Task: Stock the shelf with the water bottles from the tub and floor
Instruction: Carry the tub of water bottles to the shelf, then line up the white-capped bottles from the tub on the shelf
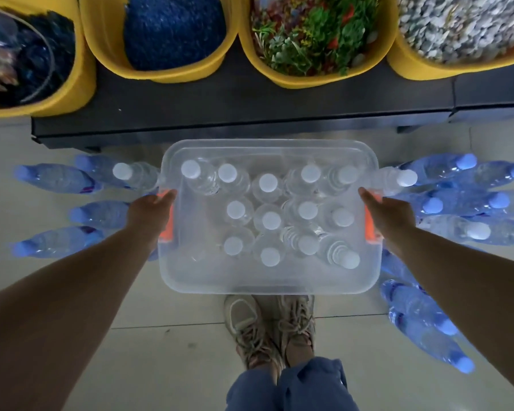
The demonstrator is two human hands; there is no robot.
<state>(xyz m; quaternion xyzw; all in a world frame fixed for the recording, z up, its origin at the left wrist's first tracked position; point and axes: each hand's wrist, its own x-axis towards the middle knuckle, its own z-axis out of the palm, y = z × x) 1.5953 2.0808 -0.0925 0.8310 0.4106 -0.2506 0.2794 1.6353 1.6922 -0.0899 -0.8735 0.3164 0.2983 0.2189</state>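
Observation:
A clear plastic tub (250, 280) sits low in front of me, filled with several upright white-capped water bottles (269, 221). My left hand (149, 212) grips the orange handle (167, 223) on the tub's left side. On the right side, my right hand (389, 215) grips the other orange handle (370, 225). Blue-capped water bottles stand on the floor left of the tub (57, 179) and right of it (463, 200). The dark shelf base (220, 114) lies just beyond the tub.
Four yellow bins stand on the shelf: dark items (80, 69), blue material (172, 31), plastic plants (312, 34) and pebbles (457, 25). My shoes (267, 324) are right behind the tub on the pale tiled floor. More blue-capped bottles (428, 327) stand at my right.

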